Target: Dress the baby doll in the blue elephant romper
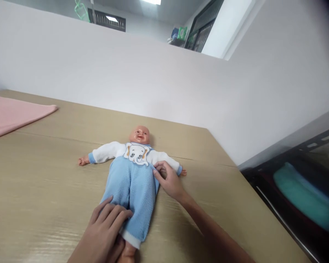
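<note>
A baby doll (140, 136) lies on its back on the table, arms stretched out to the sides. It wears a light blue and white fleece romper (130, 179) with an elephant face on the chest. My left hand (106, 223) is curled over the lower trouser leg on the left, its fingers bent on the cloth; that leg's end and foot are hidden beneath it. At the romper's right side, just under the sleeve, my right hand (168, 179) pinches the blue cloth between thumb and fingers. The other foot (127, 252) shows bare below a white cuff.
A pink cloth (13, 113) lies on the wooden table (57, 190) at the far left. A white wall (126, 76) rises behind the table. To the right, beyond the table edge, a dark rack (279, 219) holds a teal item (301, 197).
</note>
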Demonstrator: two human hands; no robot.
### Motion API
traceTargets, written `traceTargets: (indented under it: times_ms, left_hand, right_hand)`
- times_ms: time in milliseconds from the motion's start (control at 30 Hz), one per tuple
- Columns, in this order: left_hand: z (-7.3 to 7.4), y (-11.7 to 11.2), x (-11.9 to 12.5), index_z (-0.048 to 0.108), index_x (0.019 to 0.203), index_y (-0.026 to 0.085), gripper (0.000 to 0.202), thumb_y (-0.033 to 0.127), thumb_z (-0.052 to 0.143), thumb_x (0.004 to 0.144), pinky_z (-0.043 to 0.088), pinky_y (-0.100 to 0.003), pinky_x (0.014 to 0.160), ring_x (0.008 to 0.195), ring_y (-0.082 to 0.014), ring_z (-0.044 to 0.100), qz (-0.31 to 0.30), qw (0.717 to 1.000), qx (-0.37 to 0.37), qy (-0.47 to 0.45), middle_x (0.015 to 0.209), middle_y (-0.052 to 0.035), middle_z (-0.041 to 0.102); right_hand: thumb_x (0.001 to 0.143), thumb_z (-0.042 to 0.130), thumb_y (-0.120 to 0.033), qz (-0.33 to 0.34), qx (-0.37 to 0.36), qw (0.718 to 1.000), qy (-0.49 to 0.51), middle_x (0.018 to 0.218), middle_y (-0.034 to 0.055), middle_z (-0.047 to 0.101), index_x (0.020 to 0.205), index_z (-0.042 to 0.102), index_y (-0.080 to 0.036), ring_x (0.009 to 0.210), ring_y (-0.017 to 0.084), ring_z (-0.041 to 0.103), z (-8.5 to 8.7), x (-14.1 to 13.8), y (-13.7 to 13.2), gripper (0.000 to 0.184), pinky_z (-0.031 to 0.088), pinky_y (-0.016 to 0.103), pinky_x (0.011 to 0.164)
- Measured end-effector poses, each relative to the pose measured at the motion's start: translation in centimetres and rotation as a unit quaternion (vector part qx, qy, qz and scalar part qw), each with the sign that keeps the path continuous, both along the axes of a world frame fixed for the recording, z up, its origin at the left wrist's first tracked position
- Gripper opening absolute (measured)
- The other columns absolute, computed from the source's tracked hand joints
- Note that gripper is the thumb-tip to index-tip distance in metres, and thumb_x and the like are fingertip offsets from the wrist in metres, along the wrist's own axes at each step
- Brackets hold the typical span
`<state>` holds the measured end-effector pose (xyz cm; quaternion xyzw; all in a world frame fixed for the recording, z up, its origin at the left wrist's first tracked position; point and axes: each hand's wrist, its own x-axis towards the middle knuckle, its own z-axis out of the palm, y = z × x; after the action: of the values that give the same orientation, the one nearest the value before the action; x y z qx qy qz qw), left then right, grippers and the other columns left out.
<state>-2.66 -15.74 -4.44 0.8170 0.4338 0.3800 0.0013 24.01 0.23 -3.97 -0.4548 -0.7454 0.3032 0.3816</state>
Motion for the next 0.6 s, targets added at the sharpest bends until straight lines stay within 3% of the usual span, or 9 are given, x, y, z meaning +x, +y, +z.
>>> traceTargets:
  times_ms: [133,233,333,433,533,600]
  left_hand:
    - [0.0,0.4,-0.1,0.071,0.122,0.028,0.051,0.006,0.056,0.079,0.035,-0.035,0.123,0.097,-0.0211,0.076,-0.010,1.000,0.018,0.016,0.108,0.0063,0.084]
    - [-0.6,0.6,0.2,0.070,0.119,0.028,0.047,0.005,0.054,0.081,0.033,-0.036,0.127,0.093,-0.0200,0.076,0.000,1.000,0.023,-0.007,0.103,0.0065,0.083]
    - [-0.8,0.8,0.3,0.069,0.117,0.028,0.037,0.008,0.055,0.089,0.031,-0.035,0.130,0.091,-0.0193,0.076,-0.008,0.999,0.022,-0.028,0.099,0.0063,0.082]
    - [-0.4,1.3,-0.6,0.069,0.119,0.029,0.020,0.019,0.063,0.103,0.024,-0.030,0.135,0.093,-0.0170,0.078,-0.059,0.998,0.010,-0.004,0.099,0.0077,0.083]
    - [-0.2,1.9,-2.0,0.068,0.129,0.029,0.020,0.038,0.071,0.111,0.021,-0.026,0.136,0.100,-0.0149,0.080,-0.125,0.991,-0.017,0.038,0.107,0.0077,0.085]
    - [-0.5,2.0,-2.7,0.066,0.135,0.031,0.028,0.042,0.075,0.110,0.029,-0.029,0.135,0.105,-0.0153,0.081,-0.146,0.986,-0.049,0.057,0.112,0.0058,0.085]
  right_hand:
    - [0.100,0.068,-0.044,0.030,-0.045,0.998,-0.015,0.083,-0.0014,0.059,0.100,0.068,-0.024,0.079,0.022,0.058,0.8,0.2,1.9,0.020,0.050,0.036,0.077]
    - [0.097,0.070,-0.048,0.068,-0.065,0.996,-0.003,0.083,-0.0015,0.053,0.083,0.059,-0.026,0.081,0.021,0.052,1.5,0.3,2.7,0.029,0.046,0.035,0.078]
    - [0.096,0.074,-0.053,0.089,-0.136,0.983,0.086,0.087,-0.0016,0.053,0.085,0.054,-0.027,0.086,0.021,0.054,1.6,0.2,3.1,0.036,0.049,0.035,0.085]
    - [0.094,0.080,-0.057,0.059,-0.174,0.970,0.160,0.090,-0.0021,0.054,0.092,0.051,-0.028,0.087,0.021,0.057,0.8,-0.3,3.5,0.041,0.052,0.034,0.085]
    - [0.092,0.083,-0.056,0.033,-0.115,0.981,0.154,0.100,0.0005,0.061,0.102,0.055,-0.028,0.097,0.024,0.065,-0.1,-0.9,3.4,0.040,0.056,0.037,0.090]
    - [0.097,0.080,-0.047,-0.010,-0.013,0.997,0.081,0.101,0.0024,0.064,0.106,0.061,-0.027,0.098,0.026,0.066,-0.4,-1.2,2.9,0.029,0.056,0.040,0.092]
